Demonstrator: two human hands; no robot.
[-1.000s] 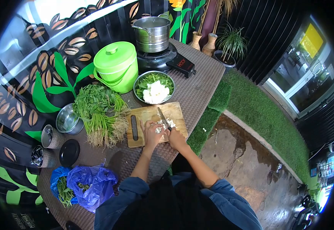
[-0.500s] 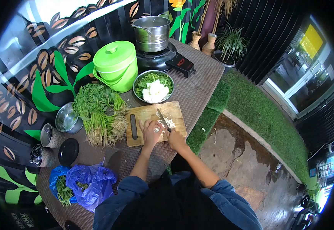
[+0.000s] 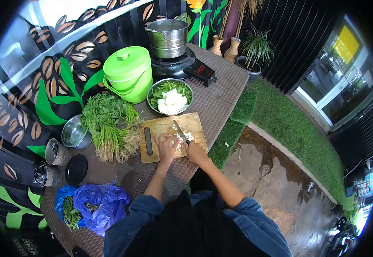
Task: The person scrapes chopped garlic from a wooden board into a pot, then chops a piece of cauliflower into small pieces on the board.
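On the brown table lies a wooden cutting board (image 3: 152,159) with a dark handle slot at its left. My right hand (image 3: 197,153) is closed around the handle of a knife (image 3: 179,129), whose blade points up and left over the board. Chopped white pieces (image 3: 188,134) lie about the blade. My left hand (image 3: 166,147) rests on the board left of the knife, its fingers bent together at some white bits; what they grip is too small to make out. Just beyond the board stands a metal bowl (image 3: 152,106) with green leaves and a white heap (image 3: 172,102).
Left of the board lies a bunch of rooted greens (image 3: 111,128). Behind stand a lidded green bucket (image 3: 128,73) and a metal pot (image 3: 168,40) on a black stove (image 3: 173,68). A small steel bowl (image 3: 76,132), a black lid (image 3: 76,169) and a blue plastic bag (image 3: 103,207) are at the left.
The knife and my right hand have shifted slightly left. The fingers of my left hand have moved a little and lie flatter over the board.
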